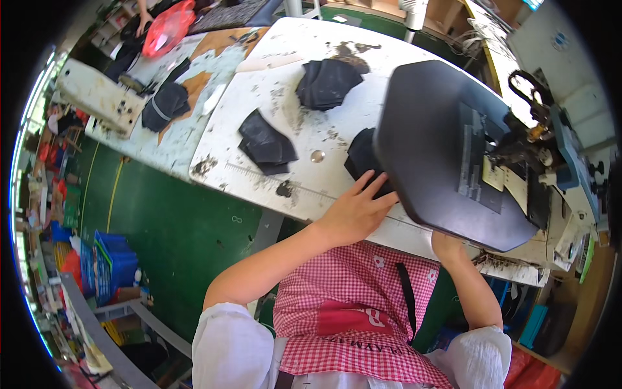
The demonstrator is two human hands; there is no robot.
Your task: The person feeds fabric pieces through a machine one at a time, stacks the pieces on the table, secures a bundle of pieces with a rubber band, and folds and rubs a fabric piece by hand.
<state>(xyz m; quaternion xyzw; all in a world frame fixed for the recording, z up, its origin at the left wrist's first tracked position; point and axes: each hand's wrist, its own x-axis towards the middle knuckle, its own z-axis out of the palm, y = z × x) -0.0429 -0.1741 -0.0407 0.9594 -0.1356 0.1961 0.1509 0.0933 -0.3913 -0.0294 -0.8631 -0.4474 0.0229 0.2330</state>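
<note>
We see first the white bench (259, 84), which fills the middle of the scene. Over its right side stands a wide black panel (421, 123), and farther right is the machine (573, 155), partly covered by this panel. On the far part of the bench lies a black stack (327, 84); nearer and to the left there is a smaller black pile (265, 142).

Of our hands, the left one (353, 211) has its fingers spread and rests the fingertips on the near black pieces (359, 152), at the left edge of the panel. We do not see a firm grip there. The right one (447, 246) goes behind the near edge of the panel, so we cannot tell how its fingers stand or what they hold.

In our judgement, the step in hand is to steady or pick up these near pieces beside the machine. The next move probably calls for separating one piece and guiding it flat toward the right hand.
</note>
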